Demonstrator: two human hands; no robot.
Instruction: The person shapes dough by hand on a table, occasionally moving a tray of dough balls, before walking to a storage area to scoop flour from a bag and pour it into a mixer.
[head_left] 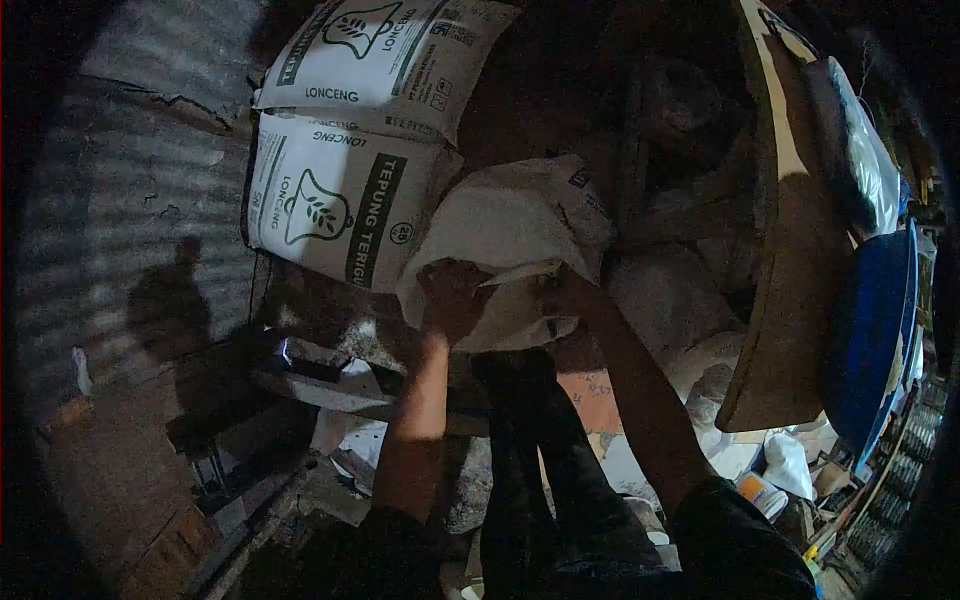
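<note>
Dim shed, corrugated metal wall (150,200), stacked printed flour sacks (340,200). Both hands, left (452,297) and right (565,295), closed on plain white cloth sack (510,225), long axis tilted up-right.

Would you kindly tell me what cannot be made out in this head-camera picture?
- Left hand and right hand grip the white sack; its far side and contents are hidden by its own cloth.
- Top printed flour sack: cut off by the upper edge.
- Small print on the lower printed sack: too small.
- Floor clutter: lost in shadow.
- Blue panel: distorted at the right edge.
</note>
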